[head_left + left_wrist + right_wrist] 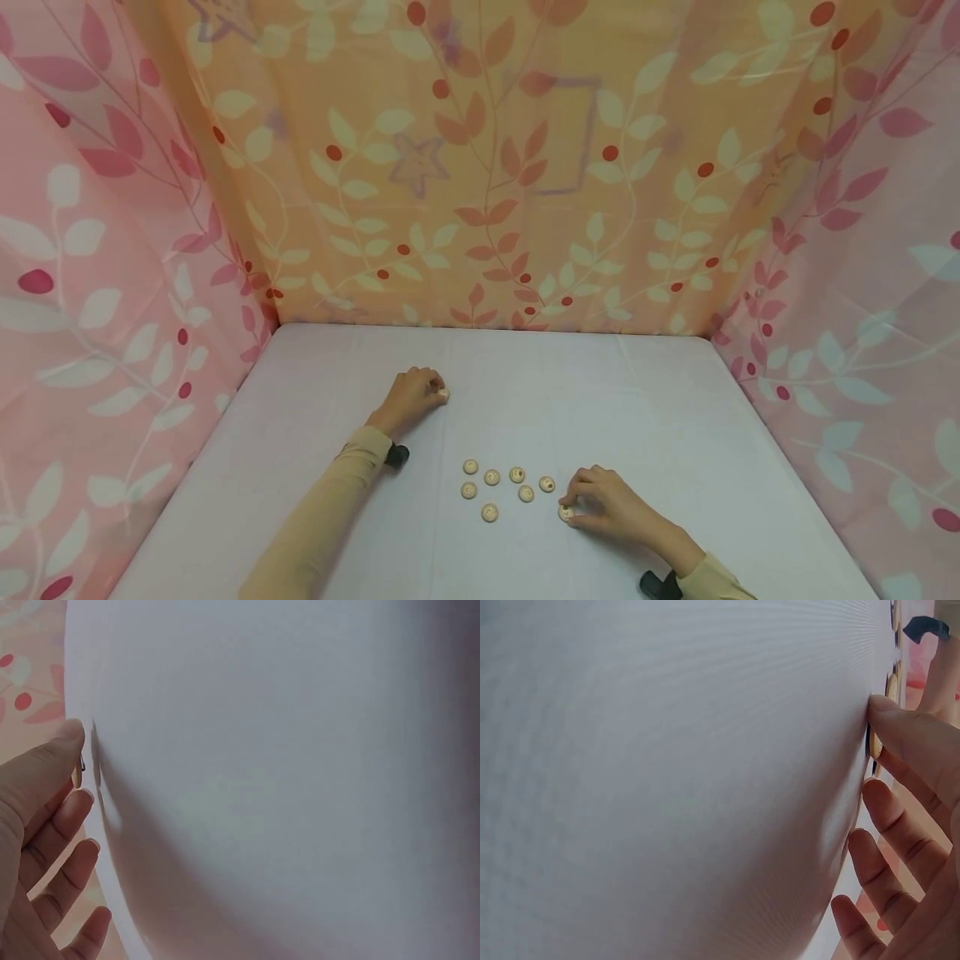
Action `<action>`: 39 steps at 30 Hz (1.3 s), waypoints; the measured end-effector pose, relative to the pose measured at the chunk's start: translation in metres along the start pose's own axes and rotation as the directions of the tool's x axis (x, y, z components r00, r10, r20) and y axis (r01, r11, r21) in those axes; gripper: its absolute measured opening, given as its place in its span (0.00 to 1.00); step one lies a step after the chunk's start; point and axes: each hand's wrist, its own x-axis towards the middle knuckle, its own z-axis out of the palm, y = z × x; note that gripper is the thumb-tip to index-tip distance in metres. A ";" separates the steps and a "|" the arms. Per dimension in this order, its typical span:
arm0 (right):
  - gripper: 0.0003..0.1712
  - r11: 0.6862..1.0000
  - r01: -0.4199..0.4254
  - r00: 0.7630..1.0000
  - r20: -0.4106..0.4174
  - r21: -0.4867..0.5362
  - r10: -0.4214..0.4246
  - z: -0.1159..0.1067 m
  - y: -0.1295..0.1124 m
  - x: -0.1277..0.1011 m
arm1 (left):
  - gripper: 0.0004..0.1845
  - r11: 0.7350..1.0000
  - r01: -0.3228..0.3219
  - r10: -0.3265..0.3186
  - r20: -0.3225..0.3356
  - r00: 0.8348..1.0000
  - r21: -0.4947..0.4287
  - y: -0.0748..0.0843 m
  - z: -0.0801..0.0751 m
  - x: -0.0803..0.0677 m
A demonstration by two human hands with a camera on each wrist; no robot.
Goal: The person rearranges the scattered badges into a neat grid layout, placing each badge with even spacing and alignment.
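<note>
Several small round cream buttons (491,477) lie in a loose cluster on the white table (675,417). My right hand (570,508) is at the cluster's right end and pinches one button (566,513) against the table, with the fingers curled over it. In the right wrist view, that button (873,744) shows edge-on under a fingertip (889,712). My left hand (438,392) is farther back and to the left, curled, with another button (444,393) at its fingertips. In the left wrist view, only a sliver of the button (79,771) shows under the fingertip (67,739).
Curtains with a leaf pattern (480,167) close in the table at the back and on both sides. A black wrist strap (396,455) sits on the left sleeve and another (658,585) on the right. The table's bare surface stretches to the right and back.
</note>
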 end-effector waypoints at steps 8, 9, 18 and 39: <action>0.10 1.000 -0.005 1.000 -0.003 0.025 0.005 0.000 0.000 -0.001 | 0.11 1.000 0.016 -0.016 -0.018 1.000 0.003 -0.001 0.004 0.010; 0.10 1.000 -0.008 1.000 -0.004 0.030 0.008 0.000 0.000 -0.001 | 0.11 1.000 0.022 -0.022 -0.018 1.000 -0.001 -0.001 0.004 0.011; 0.09 0.999 -0.033 0.999 0.022 0.032 0.032 0.000 -0.001 0.000 | 0.10 0.999 0.043 -0.044 -0.013 0.999 -0.018 -0.002 0.004 0.015; 0.10 0.998 -0.047 0.999 0.028 0.029 0.046 0.000 0.001 0.000 | 0.13 1.000 0.023 -0.023 0.013 1.000 0.009 0.000 0.002 0.011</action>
